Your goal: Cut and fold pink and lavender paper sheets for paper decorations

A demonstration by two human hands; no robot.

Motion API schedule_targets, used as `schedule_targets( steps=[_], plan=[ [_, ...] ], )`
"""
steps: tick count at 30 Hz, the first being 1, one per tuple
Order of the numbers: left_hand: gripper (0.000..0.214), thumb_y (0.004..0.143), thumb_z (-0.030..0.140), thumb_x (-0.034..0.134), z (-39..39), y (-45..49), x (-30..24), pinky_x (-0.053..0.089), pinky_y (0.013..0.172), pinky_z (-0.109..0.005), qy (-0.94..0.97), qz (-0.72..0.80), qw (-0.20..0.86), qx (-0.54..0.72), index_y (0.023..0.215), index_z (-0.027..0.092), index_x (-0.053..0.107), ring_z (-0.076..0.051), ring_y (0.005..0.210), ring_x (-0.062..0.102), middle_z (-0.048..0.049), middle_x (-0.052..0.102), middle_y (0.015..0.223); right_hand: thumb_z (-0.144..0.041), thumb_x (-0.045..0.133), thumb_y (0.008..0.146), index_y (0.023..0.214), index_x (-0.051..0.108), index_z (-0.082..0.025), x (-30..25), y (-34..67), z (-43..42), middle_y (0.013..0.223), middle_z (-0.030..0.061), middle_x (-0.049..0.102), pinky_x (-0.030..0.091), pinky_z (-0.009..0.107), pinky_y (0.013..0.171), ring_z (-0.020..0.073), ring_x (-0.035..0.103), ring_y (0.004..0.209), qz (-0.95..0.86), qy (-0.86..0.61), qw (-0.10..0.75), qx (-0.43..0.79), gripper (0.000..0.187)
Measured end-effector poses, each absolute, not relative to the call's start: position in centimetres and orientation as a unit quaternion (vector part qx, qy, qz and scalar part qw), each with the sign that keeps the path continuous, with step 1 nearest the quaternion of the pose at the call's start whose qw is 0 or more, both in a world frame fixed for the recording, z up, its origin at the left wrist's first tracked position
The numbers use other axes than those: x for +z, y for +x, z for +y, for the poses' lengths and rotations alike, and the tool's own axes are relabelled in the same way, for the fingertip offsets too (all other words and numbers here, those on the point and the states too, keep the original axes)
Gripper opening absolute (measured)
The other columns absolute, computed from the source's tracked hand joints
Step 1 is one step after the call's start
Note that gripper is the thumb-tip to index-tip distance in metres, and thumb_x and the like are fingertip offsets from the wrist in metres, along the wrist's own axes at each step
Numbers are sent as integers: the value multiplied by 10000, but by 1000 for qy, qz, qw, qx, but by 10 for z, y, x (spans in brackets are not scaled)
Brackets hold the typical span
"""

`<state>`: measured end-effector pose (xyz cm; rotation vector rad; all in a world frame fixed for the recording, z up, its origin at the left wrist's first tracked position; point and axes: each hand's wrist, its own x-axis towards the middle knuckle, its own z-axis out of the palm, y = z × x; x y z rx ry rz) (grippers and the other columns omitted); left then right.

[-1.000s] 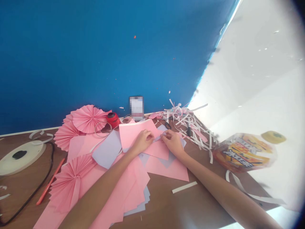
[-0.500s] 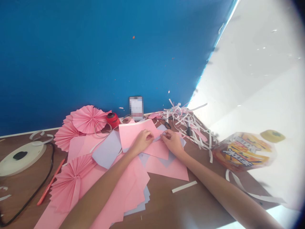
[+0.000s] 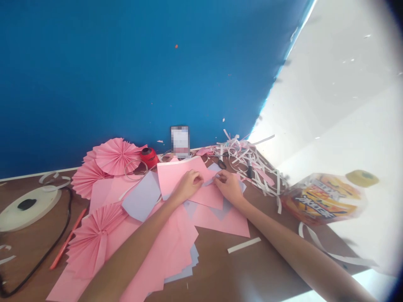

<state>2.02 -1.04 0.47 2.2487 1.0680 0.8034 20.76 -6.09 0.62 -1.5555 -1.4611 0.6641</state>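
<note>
A pink paper sheet (image 3: 173, 176) with a pale top edge lies tilted on a pile of papers in front of me. My left hand (image 3: 189, 183) rests on it, closed, with thumb and fingertips pinched together at its surface. Close to its right, my right hand (image 3: 229, 184) is also closed, its fingertips pinching at a small lilac paper edge (image 3: 208, 182) that shows between the hands. How the lilac piece joins the pink sheet is hard to see. More lilac paper (image 3: 142, 199) and a larger pink sheet (image 3: 217, 222) lie around and below the hands.
Pink pleated paper fans (image 3: 116, 156) lie left, near a red roll (image 3: 148, 157). A phone (image 3: 180, 140) leans on the blue wall. Paper strips (image 3: 241, 153) heap at back right; a bottle (image 3: 327, 199) lies right. A red pen (image 3: 68, 239) and black cable (image 3: 47, 253) are left.
The view has shifted very slightly. Both hands keep the same pinched pose at the pink sheet, and the papers lie as before.
</note>
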Motion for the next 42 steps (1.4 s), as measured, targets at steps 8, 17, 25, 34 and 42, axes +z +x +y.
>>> schedule_targets(
  steps=[8, 17, 25, 34, 42],
  plan=[
    [73, 810, 194, 553, -9, 20, 4, 448, 792, -308, 832, 393, 261, 292, 805, 193, 626, -191, 874, 552, -44, 598, 876, -337, 530, 756, 719, 527, -245, 10, 206, -62, 624, -9, 645, 399, 298, 568, 186, 580, 567, -586, -627, 441, 263, 100],
    [50, 800, 236, 598, -12, 22, 6, 442, 796, -311, 831, 400, 247, 297, 800, 196, 628, -190, 868, 557, -37, 610, 878, -329, 519, 770, 739, 539, -229, 9, 207, -62, 626, -16, 631, 383, 272, 562, 164, 564, 564, -592, -628, 435, 255, 107],
    [81, 749, 256, 667, -9, 25, 2, 437, 765, -300, 823, 418, 237, 302, 763, 187, 628, -182, 831, 562, -32, 614, 850, -300, 526, 765, 749, 540, -222, 10, 207, -62, 606, -32, 599, 369, 259, 583, 148, 542, 565, -599, -643, 419, 228, 81],
    [35, 742, 210, 656, -12, 26, 4, 438, 796, -304, 826, 420, 228, 300, 758, 191, 632, -184, 851, 573, -27, 641, 851, -256, 534, 759, 810, 560, -213, 9, 212, -61, 658, -19, 602, 375, 253, 595, 150, 557, 615, -609, -655, 401, 198, 72],
    [28, 744, 210, 650, -13, 26, 5, 444, 805, -310, 825, 426, 223, 296, 769, 198, 651, -190, 867, 574, -30, 644, 860, -239, 520, 790, 965, 562, -214, 2, 212, -60, 809, 7, 643, 378, 254, 633, 153, 569, 689, -632, -673, 357, 140, 181]
  ],
)
